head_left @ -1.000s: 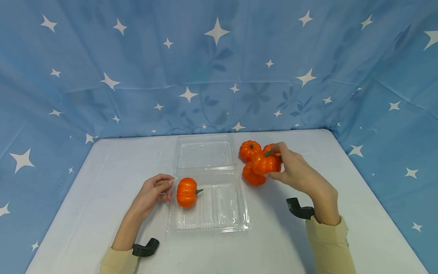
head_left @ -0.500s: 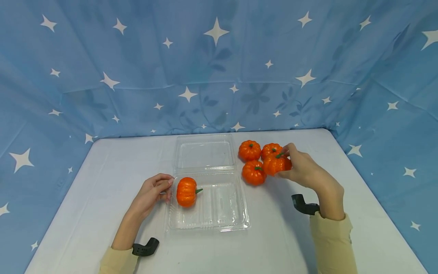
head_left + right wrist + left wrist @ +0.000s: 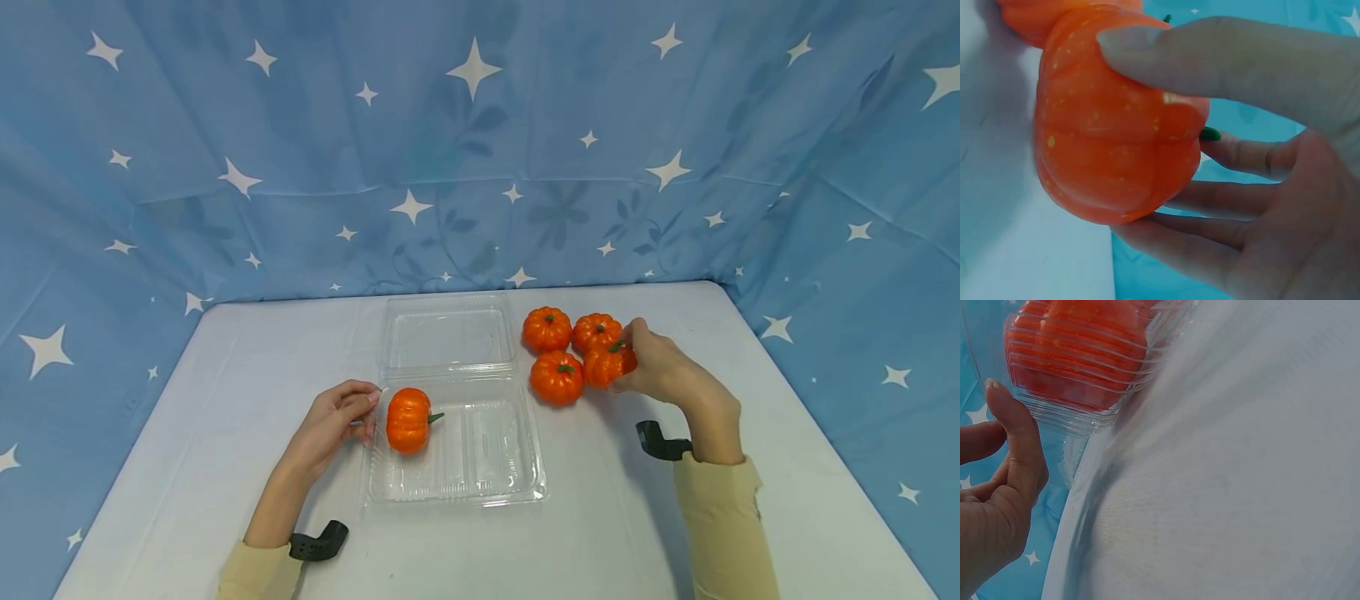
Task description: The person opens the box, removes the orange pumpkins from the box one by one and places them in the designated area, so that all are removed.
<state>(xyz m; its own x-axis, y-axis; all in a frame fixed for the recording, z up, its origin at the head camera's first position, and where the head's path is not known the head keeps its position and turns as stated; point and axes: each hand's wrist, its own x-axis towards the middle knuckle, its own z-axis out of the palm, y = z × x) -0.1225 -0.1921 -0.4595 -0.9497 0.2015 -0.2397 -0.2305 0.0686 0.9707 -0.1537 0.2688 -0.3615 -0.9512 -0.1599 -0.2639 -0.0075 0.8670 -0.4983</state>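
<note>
My right hand point(image 3: 660, 367) grips a small orange pumpkin point(image 3: 603, 365) with a green stem, low over the table at the right front of a cluster. In the right wrist view the thumb lies across the pumpkin's side and the fingers curl round the other. Left of it, my left hand point(image 3: 333, 429) holds the left rim of an open clear plastic clamshell container point(image 3: 491, 446) between thumb and forefinger. Inside the container's left part, another pumpkin point(image 3: 408, 421) lies on its side, stem pointing right. The left wrist view shows this pumpkin point(image 3: 1079, 350) through the ribbed wall.
Three more pumpkins sit close by: one at the back left point(image 3: 547, 330), one behind the held pumpkin point(image 3: 597, 331), one at the front left point(image 3: 557, 378). The container's lid point(image 3: 450, 333) lies folded back. A blue starry curtain point(image 3: 480, 150) borders the white table point(image 3: 600, 533).
My right hand has carried its pumpkin right and lowered it beside the other pumpkins, uncovering the ones behind it. The left hand and container have stayed in place.
</note>
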